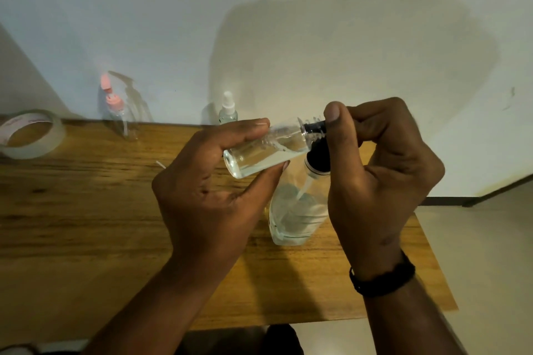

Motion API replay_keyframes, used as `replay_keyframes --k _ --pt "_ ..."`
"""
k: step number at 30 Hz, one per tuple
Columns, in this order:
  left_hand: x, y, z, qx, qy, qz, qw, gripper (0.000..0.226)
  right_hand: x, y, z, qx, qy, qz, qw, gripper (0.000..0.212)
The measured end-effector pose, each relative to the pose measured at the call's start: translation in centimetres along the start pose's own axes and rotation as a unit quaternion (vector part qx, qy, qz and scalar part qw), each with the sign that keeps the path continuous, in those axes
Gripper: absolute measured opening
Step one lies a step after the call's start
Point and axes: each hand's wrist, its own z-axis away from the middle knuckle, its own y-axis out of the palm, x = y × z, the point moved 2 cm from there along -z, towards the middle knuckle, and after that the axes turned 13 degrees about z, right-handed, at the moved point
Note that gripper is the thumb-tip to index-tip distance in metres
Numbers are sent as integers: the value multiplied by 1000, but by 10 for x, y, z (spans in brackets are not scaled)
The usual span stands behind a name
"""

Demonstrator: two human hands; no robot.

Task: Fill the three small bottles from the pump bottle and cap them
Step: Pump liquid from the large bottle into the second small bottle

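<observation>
- Pale walls meet behind a wooden desk [86, 210] set against them.
- My left hand [207, 181] reaches in from the lower left with the palm turned toward me; its fingers and thumb curl round a small clear bottle [265, 153] and hold it almost flat above the desk, base toward me, neck pointing right.
- Clear liquid lies along the lower side of that bottle.
- My right hand [383, 170] comes in from the lower right, wrist bent, a dark band [382, 278] on the wrist. Thumb and curled fingers pinch a black cap [315, 127] at the bottle's neck.
- Just below both hands stands the pump bottle [294, 210], on the desk's right part, its black collar under my right thumb; its clear body holds some liquid.
- At the back edge, a small bottle with a white top [227, 109] stands upright.
- Further left, a clear bottle with a pink top [115, 112] stands near the wall.
- A tape roll [31, 135] lies at the far left.
</observation>
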Motion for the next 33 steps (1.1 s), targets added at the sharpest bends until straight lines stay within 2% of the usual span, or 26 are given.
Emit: replay_keyframes --k 12,33 --pt "-2 -1 -1 -3 20 -8 1000 40 2 -3 -5 11 0 -5 1000 31" --pt "-1 0 0 -6 -1 11 1000 41 1 -2 -5 12 1 0 1000 31"
